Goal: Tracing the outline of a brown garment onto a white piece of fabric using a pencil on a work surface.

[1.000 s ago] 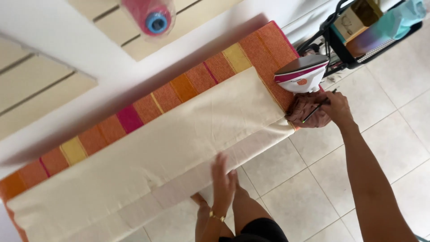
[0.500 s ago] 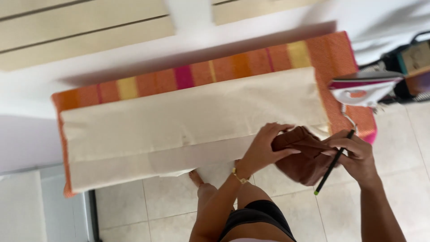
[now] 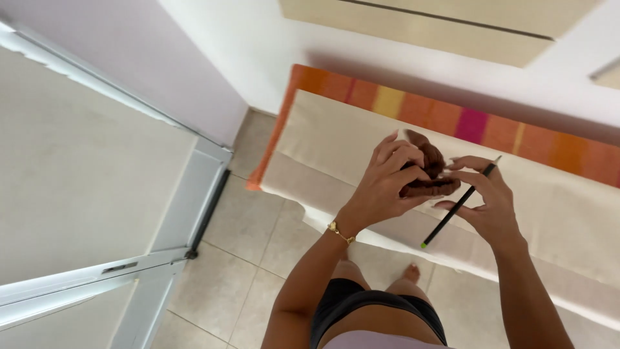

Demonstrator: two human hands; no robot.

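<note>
Your left hand [image 3: 387, 178] and right hand [image 3: 487, 203] meet in the air above the cream cloth [image 3: 336, 142], and between them sits the brown bundle [image 3: 427, 174], a crumpled piece of soft fabric. Your left fingers curl tightly over its near side, so that hand is closed on the bundle. Your right hand touches its far edge with the fingertips only; its real grip is on the black pencil [image 3: 457, 208], pinched between thumb and fingers, slanting down toward you with its green end lowest.

The bundle hangs clear of the cloth, not resting on it. The cream cloth lies flat across the striped board [image 3: 491, 129], whose orange, yellow and pink bands show along the far side, and one cloth edge hangs over the near side toward the tiled floor [image 3: 258, 245]. A white door [image 3: 84, 187] stands at your left.

The step in hand looks like gathering or unfolding the bundle with both hands. The pencil crowds your right fingers, so that hand can only steady the bundle; a firm pull on the fabric would call for shifting the pencil aside first.
</note>
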